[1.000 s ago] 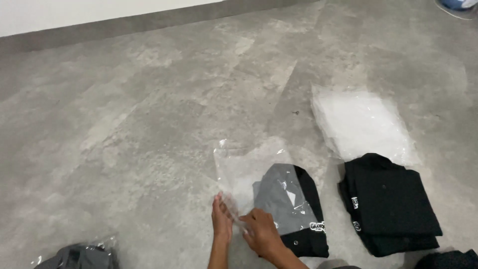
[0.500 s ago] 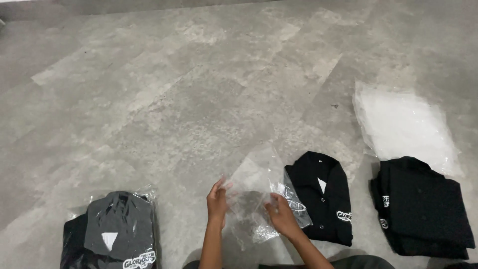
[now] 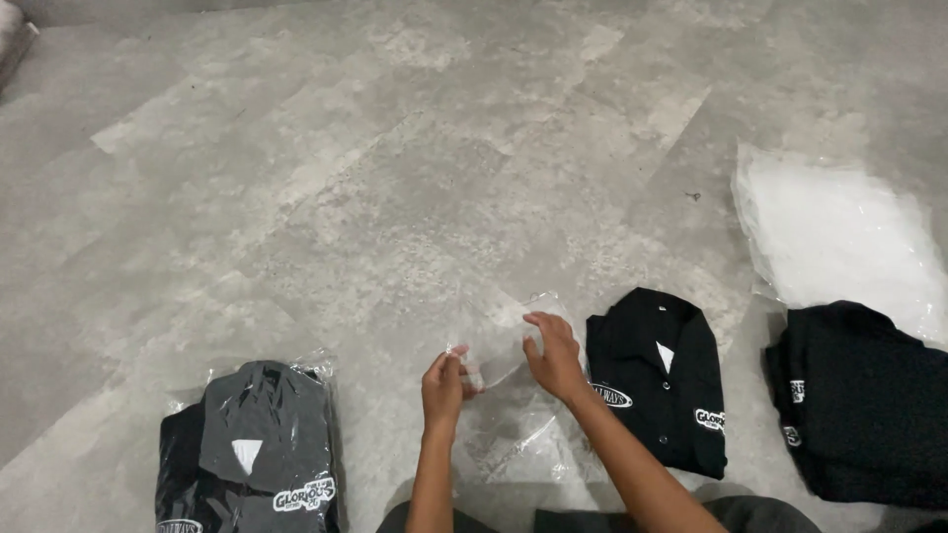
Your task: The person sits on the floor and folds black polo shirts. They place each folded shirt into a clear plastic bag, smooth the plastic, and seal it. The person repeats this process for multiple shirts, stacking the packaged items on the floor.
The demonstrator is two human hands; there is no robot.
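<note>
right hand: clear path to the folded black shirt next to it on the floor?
Probably yes. The right hand grips the clear plastic bag just left of the folded black shirt, with nothing between them, though it would have to release the bag first.

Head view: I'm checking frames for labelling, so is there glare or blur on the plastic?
Head view: sharp, evenly lit; the clear plastic bag held by both hands shows faint highlights, as does the bagged black folded shirt; soft shadows only.
</note>
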